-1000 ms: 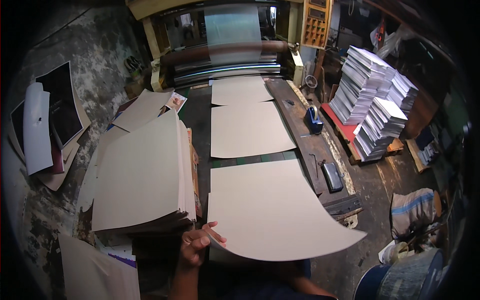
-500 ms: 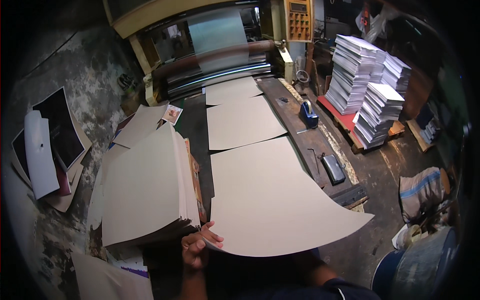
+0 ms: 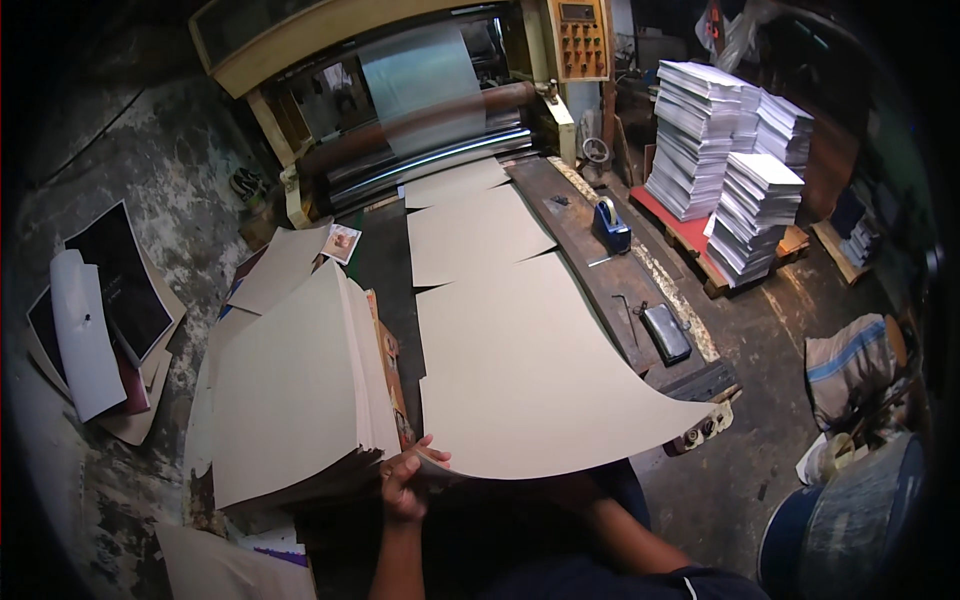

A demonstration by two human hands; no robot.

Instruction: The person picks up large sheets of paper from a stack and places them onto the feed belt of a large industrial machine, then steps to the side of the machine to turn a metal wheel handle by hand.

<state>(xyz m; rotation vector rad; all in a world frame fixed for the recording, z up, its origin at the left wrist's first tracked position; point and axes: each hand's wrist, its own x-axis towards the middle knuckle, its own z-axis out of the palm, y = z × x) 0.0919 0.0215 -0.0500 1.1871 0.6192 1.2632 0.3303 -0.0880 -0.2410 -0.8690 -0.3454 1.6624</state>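
Observation:
A large beige card sheet (image 3: 530,370) lies nearest me on the feed table, its front edge curved and its right corner lifted. My left hand (image 3: 408,480) is closed on the sheet's near left corner, thumb and fingers around the edge. My right hand (image 3: 572,490) reaches under the front edge; its fingers are dark and hidden by the sheet. Further along, a second card sheet (image 3: 480,238) and a third (image 3: 455,185) lead in a row to the rollers (image 3: 430,165) of the machine. Their ends meet or overlap, with narrow dark wedges at the sides.
A thick stack of card (image 3: 290,390) stands left of the table. On the table's right side are a blue tape dispenser (image 3: 611,228) and a black case (image 3: 666,335). Paper piles (image 3: 690,140) stand on a pallet at right. A drum (image 3: 850,525) is at lower right.
The near sheet has moved forward, closing the gap to the sheet ahead along its middle. Both my hands moved forward with it, and more of my right forearm shows.

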